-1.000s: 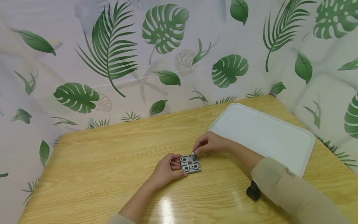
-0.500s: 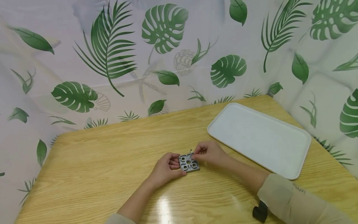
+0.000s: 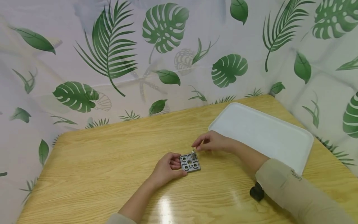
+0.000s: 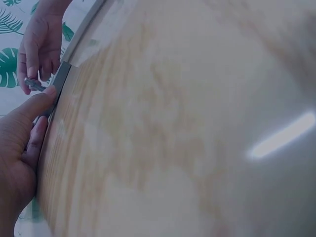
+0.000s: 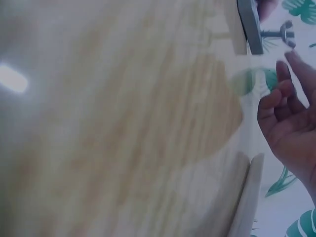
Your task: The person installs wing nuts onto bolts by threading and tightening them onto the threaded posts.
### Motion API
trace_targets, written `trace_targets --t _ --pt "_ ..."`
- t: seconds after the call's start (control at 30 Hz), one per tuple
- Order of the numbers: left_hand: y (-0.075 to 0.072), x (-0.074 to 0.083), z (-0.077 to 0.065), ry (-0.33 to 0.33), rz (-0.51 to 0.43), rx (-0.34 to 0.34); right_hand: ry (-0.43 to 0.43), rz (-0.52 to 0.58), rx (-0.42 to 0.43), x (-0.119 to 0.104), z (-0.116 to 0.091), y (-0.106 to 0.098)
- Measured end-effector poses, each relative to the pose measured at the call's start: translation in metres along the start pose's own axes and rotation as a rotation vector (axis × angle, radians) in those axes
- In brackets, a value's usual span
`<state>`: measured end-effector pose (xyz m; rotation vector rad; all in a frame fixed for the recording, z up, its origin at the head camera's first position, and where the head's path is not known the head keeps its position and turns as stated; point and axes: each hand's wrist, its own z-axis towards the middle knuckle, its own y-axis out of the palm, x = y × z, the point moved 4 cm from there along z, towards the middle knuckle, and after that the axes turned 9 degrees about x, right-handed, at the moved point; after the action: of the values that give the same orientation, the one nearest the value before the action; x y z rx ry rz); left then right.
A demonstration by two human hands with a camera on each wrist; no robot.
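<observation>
A square grey metal plate point(image 3: 190, 162) with several round holes lies on the wooden table. A small wing screw point(image 3: 193, 154) stands up from its far right corner. In the right wrist view the wing screw's point(image 5: 286, 34) threaded shank and wings project from the plate point(image 5: 251, 24). My left hand point(image 3: 168, 169) grips the plate, its thumb along the near edge and its fingers at the left side. My right hand point(image 3: 211, 142) is just beyond the wing screw, index finger extended and thumb apart from it. That index fingertip is right at a wing in the right wrist view.
A white rectangular tray point(image 3: 263, 137) lies on the right of the table point(image 3: 112, 155), partly behind the right forearm. A small black object point(image 3: 256, 192) shows beneath the right sleeve. A leaf-printed cloth point(image 3: 167, 62) hangs behind the table.
Half a second ago my right fingers pinched the wing screw; they have since parted and moved up and away. The wings show turned differently. My left hand keeps its grip on the plate.
</observation>
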<state>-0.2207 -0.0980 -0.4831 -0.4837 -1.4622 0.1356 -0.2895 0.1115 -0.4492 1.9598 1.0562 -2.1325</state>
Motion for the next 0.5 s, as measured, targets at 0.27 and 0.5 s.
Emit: trace_targets --t 0.27,0.5 --pt "0.002 0.0 0.0 -0.004 0.009 -0.012 0.0 0.03 -0.045 0.007 0.002 0.002" --pt "0.0 -0.002 0.0 -0.015 0.004 0.0 0.026 0.01 0.192 0.005 -0.016 0.014"
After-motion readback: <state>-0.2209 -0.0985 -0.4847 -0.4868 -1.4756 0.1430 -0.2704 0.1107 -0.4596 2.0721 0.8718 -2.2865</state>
